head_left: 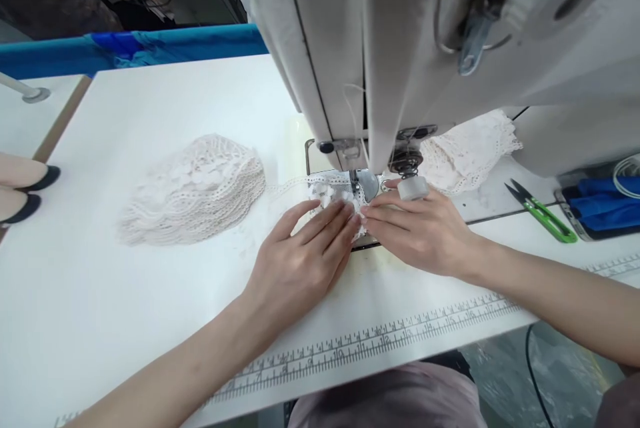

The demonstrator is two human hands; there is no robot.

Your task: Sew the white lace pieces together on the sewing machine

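Note:
White lace trim (330,196) lies bunched under the presser foot (355,178) of a sewing machine (340,35). My left hand (305,258) rests on the lace from the left, its fingers stretched out flat and the thumb apart. From the right, my right hand (423,228) has its fingertips closed together on the lace edge, close beside my left fingertips; its thumb is hidden. A narrow strip of the lace runs left from the foot towards a large lace pile (200,191). Another folded lace piece (470,151) lies behind my right hand.
Green-handled thread snips (543,211) lie at the right, beside a dark tray (600,208) with blue cloth. A printed ruler strip (365,345) runs along the table's front edge. Another person's fingers (23,188) show at the far left. Blue cloth (185,45) covers the back edge.

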